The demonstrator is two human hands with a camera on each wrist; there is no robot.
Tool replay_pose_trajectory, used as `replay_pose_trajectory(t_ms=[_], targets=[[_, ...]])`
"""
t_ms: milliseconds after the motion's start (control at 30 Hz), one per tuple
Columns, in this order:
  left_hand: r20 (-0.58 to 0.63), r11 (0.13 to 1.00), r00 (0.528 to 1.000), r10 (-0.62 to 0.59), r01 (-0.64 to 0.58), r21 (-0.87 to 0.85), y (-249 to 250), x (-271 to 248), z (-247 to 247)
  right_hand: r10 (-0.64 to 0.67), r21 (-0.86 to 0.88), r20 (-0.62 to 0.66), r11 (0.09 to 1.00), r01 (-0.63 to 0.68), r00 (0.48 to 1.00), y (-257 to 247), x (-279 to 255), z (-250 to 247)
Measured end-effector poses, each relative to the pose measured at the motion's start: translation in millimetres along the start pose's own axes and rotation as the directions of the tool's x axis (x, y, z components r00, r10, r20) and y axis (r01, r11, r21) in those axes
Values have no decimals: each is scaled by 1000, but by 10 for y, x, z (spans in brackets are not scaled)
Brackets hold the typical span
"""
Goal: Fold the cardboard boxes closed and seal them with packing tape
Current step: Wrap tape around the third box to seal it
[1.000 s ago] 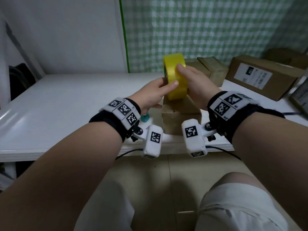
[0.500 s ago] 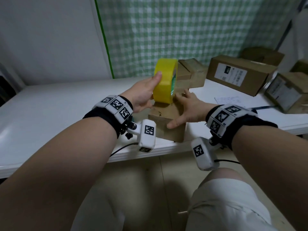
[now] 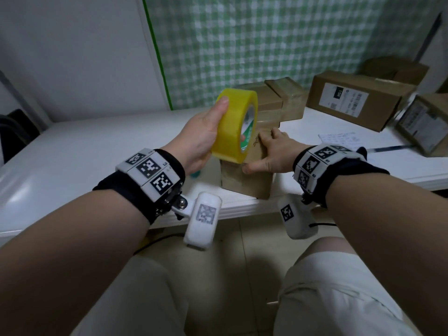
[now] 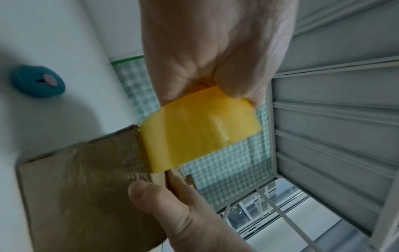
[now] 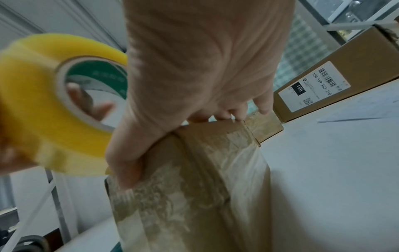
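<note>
**Tape roll up, box pinned at the table edge**

Midway through sealing, by the look of it. Flaps on the near cardboard box already folded shut, old glossy tape wrinkled down its front face and across the top. No fresh strip clearly seen running from roll to box; in the left wrist view the roll sits right against the box's top corner, but whether tape is stuck there cannot be told. Still to do, judging from this: draw a length over the seam, press it down, cut it. More boxes waiting behind and to the right, among them a labelled box; whether those are sealed cannot be told.

Left hand wrapped round the yellow tape roll, thumb laid over the outer band, fingertips hooked through the core. Roll held on edge, above the box's left side, green-printed core facing right.

Right hand flat on the box top, fingers fairly straight and slightly spread, thumb pressed down the near face. Holding the flaps down, not gripping.

Box small, brown, scuffed, standing at the near edge of the white table. Cardboard soft at the corners, likely to dent under a hard press. Teal round object lying on the table just left of the box.
</note>
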State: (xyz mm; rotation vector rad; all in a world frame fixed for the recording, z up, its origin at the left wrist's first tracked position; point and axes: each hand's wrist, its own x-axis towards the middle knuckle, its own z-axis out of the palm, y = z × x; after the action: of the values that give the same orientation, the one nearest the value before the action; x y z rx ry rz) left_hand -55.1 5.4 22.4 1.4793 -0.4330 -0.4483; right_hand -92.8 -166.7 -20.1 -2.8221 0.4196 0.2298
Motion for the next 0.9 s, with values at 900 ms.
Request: replay_pose_trajectory(t_ms=[900], targets=[[-89, 962, 982, -169, 184, 204, -230, -837, -245, 41, -41, -16, 998, -42, 999, -104, 31, -3]])
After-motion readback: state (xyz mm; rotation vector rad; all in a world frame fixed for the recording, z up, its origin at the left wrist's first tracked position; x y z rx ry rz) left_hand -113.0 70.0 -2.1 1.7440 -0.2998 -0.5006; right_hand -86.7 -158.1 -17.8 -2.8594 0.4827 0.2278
